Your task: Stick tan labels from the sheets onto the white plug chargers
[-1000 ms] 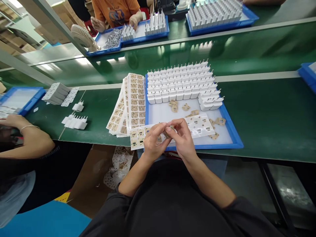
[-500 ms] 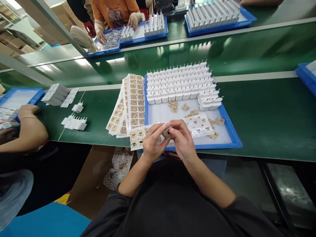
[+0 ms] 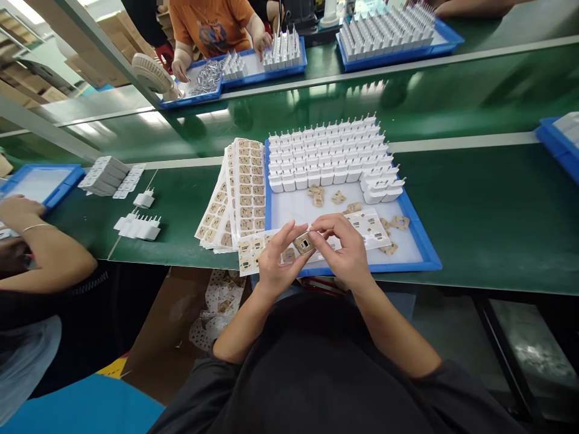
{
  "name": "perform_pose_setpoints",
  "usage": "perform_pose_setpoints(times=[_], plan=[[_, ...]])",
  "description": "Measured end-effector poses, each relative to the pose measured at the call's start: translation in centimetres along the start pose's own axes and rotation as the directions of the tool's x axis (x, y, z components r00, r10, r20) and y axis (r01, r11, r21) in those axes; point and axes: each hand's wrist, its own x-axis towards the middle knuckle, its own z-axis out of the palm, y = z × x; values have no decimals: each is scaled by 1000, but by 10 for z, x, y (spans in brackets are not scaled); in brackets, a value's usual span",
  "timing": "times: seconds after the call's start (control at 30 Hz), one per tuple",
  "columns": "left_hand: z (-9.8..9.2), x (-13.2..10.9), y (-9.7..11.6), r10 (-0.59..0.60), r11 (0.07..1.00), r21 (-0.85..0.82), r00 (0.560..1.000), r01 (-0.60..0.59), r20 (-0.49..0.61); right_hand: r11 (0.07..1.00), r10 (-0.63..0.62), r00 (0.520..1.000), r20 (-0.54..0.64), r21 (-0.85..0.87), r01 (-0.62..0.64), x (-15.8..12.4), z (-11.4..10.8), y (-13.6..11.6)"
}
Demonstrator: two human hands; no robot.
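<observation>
A plug charger (image 3: 304, 243) with a tan sticker on its face and a dark port slot is held in front of me, over the near edge of a blue tray (image 3: 425, 248). My left hand (image 3: 279, 260) grips it between thumb and fingers. My right hand (image 3: 344, 248) pinches its right side, thumb and fingertips at the sticker's edge. Beneath the hands lies a sticker sheet (image 3: 368, 228), partly covered by them. White chargers (image 3: 325, 157) stand in rows in the tray, pins up. Loose tan stickers (image 3: 315, 194) lie in front of them.
Fanned sticker sheets (image 3: 248, 181) lie left of the tray. Farther left are loose chargers (image 3: 138, 225), a stack of white pieces (image 3: 105, 175) and a co-worker's arm (image 3: 54, 250). Across the bench a person in orange (image 3: 208, 27) handles parts. A cardboard box (image 3: 154, 331) stands below.
The charger has turned so its stickered face shows more fully. My right hand has shifted slightly right, its fingers more arched. The co-worker's hand at left has drawn farther left.
</observation>
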Motion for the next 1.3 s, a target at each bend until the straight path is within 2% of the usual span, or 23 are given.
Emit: perform_pose_setpoints(times=[0.1,0.17,0.23,0.3,0.37,0.4,0.43,0.5,0.57,0.67,0.73,0.83,0.9,1.07,1.17,1.3], plan=[[-3,2,3,-89,996,15,996,89,29,972,-199,979,36,-120,202,-3,-1,1],[-6,5,2,-174,985,10,984,174,21,956,-274,960,67,-90,279,-6,-2,2],[-10,9,-1,-221,975,34,975,221,-3,977,-210,977,42,-17,211,-5,-4,6],[-14,13,-7,-224,972,61,974,225,-24,999,-51,998,-48,-18,51,3,-11,13],[-21,17,-14,-226,971,62,973,229,-50,986,59,988,-139,-144,-79,15,-19,25],[-26,19,-19,-230,970,56,970,235,-76,962,71,983,-170,-249,-112,22,-24,33],[-32,21,-24,-236,969,54,966,243,-109,923,66,986,-150,-367,-117,27,-27,41],[-49,25,-38,-243,963,70,950,261,-194,814,71,995,-67,-573,-97,35,-32,56],[-74,28,-55,-241,950,126,926,286,-290,760,85,996,-4,-646,-67,36,-34,68],[-118,25,-88,-249,884,259,861,389,-444,773,86,995,55,-634,-32,34,-34,75],[-149,21,-114,-273,790,359,809,498,-521,782,95,994,46,-622,-46,32,-34,74],[-187,23,-150,-316,643,470,769,604,-556,790,133,990,51,-609,-74,33,-34,71],[-207,33,-170,-320,613,487,759,622,-567,798,160,984,81,-598,-81,33,-34,71],[-236,75,-197,-279,642,457,742,616,-609,796,160,983,93,-601,-73,31,-33,74],[-244,92,-204,-248,677,436,741,593,-624,790,146,983,108,-611,-50,28,-33,75],[-248,104,-206,-247,691,422,740,587,-625,791,107,983,148,-611,6,27,-31,76]])
